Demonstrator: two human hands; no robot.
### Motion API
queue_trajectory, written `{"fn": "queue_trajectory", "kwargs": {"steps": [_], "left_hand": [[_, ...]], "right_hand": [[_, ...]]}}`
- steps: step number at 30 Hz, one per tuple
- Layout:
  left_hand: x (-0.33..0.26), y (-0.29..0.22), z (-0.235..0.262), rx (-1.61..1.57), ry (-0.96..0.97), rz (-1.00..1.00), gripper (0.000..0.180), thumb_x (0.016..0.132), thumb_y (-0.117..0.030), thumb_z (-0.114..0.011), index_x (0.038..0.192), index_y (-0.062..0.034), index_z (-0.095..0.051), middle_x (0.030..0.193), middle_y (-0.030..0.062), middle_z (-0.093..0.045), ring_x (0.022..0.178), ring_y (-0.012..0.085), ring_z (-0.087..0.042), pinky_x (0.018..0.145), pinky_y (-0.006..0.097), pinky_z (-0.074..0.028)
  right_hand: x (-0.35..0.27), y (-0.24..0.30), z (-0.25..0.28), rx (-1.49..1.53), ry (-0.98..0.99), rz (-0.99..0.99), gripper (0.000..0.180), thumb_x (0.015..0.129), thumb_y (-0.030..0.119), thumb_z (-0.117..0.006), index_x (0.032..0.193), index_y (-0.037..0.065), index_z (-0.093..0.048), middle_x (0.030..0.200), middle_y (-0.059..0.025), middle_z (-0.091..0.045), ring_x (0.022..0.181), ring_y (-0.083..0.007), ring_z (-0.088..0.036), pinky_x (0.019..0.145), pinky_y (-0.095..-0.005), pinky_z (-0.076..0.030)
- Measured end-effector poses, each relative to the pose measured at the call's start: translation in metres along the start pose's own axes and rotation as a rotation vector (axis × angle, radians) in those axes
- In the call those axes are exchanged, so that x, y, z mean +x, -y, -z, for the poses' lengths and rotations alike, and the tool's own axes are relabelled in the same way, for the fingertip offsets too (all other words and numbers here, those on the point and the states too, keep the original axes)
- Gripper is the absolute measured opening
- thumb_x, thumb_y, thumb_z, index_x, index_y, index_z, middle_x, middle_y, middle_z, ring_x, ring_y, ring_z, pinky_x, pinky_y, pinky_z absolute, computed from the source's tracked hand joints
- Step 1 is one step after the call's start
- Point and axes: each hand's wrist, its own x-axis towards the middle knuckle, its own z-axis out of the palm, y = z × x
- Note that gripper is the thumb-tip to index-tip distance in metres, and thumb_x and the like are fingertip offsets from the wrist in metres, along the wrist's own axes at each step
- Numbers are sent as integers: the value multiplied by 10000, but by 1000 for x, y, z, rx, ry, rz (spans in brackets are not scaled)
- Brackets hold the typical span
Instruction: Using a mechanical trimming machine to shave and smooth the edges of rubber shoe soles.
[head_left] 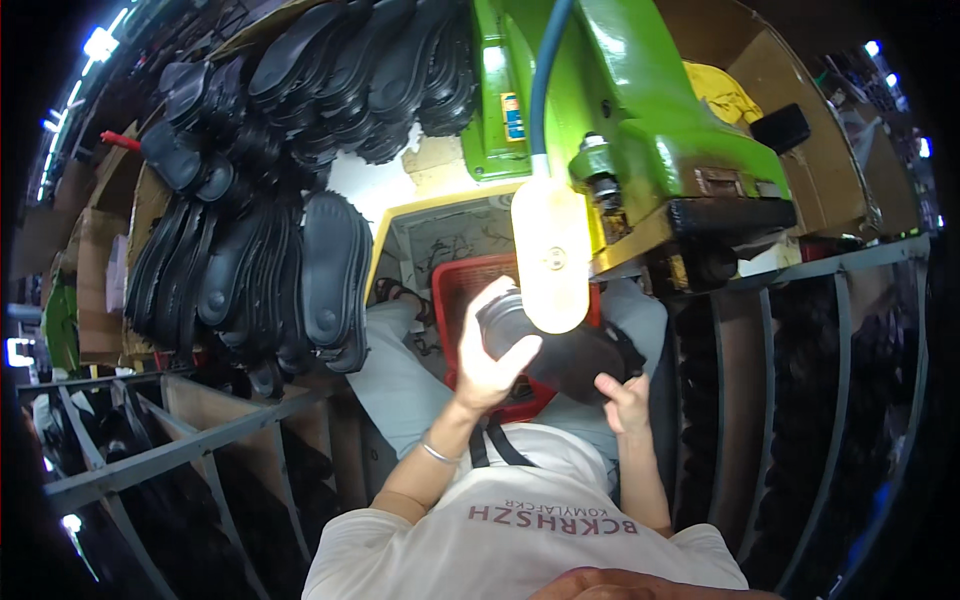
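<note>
From the head view, your left hand [490, 360] grips one end of the black shoe sole [560, 350], your right hand [625, 400] pinches its lower edge. Its long axis runs left to right, held over the red basket [455, 290], beneath the green machine [640, 120].

Hidden and cut-off parts around the black shoe sole [565, 355]

The cream lamp head [550, 255] covers the middle of the sole, so its top edge cannot be seen; the left hand [490, 360] wraps its near end and the right hand [625, 400] hides its lower corner — only part of the red basket [465, 285] shows behind them. The green machine [640, 110] is cut off by the upper edge. The racks' contents at lower left and right — dark, blurred — cannot be told apart.
</note>
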Motion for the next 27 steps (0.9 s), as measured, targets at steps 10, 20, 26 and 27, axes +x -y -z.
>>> {"fn": "queue_trajectory", "kwargs": {"steps": [10,20,26,27], "left_hand": [[34,18,-66,468,111,-123,131,806,-102,-694,780,17,-646,639,-13,-607,569,25,-488,505,200,-386],[23,15,-37,317,99,-30,143,788,-70,-677,886,17,-620,790,34,-622,709,91,-561,657,234,-460],[31,-6,-5,159,133,-27,262,760,-55,-697,988,41,-609,872,73,-639,781,136,-596,728,259,-477],[31,-7,1,202,99,-150,243,770,-47,-688,976,56,-609,868,91,-650,771,134,-612,721,262,-489]], "right_hand": [[-37,-46,-9,258,26,-174,625,745,-122,-624,1309,47,-414,1279,-82,-482,1189,-210,-464,1008,-350,-378],[-6,64,2,65,-329,313,584,726,-82,-546,1292,-30,-412,1191,-135,-539,1069,-249,-550,940,-361,-442],[52,102,-16,-4,-179,310,521,741,-64,-597,1238,-13,-450,1078,-115,-577,961,-206,-593,863,-310,-487],[55,99,-21,-4,-151,288,512,736,-69,-599,1225,-13,-456,1057,-106,-585,938,-197,-599,850,-304,-491]]}}
